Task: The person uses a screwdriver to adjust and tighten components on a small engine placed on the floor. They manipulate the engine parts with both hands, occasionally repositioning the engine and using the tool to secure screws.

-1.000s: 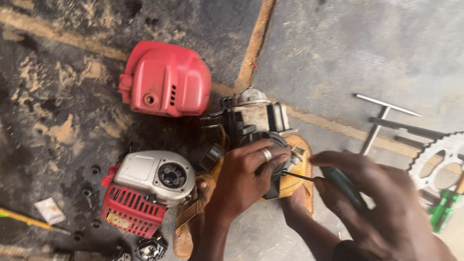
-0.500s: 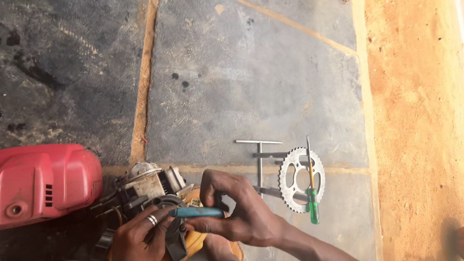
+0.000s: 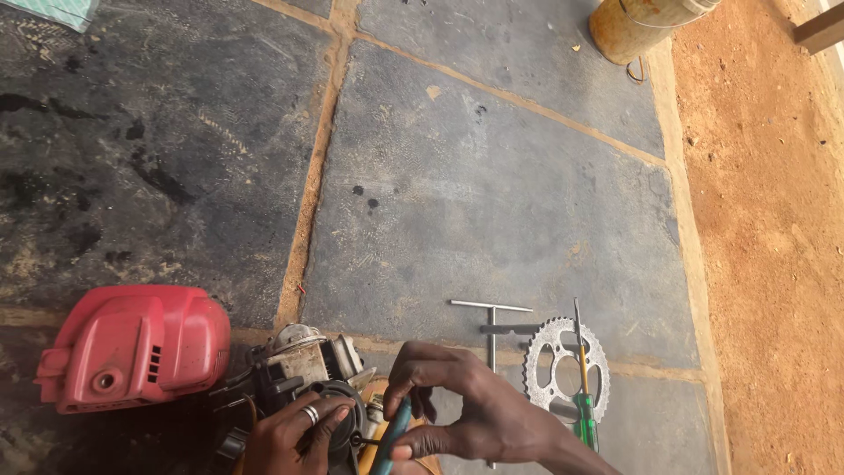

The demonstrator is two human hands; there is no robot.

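Both hands are seen at the frame's six o'clock edge. A teal-handled screwdriver [image 3: 393, 431] is pinched in the right hand [image 3: 479, 413], its fingers curled shut. The left hand [image 3: 294, 431], ring on one finger, is pressed flat on a small grey and black engine [image 3: 299, 365]. At nine o'clock lies a red plastic engine cover [image 3: 132, 345]; at three o'clock, a toothed steel sprocket [image 3: 554, 352].
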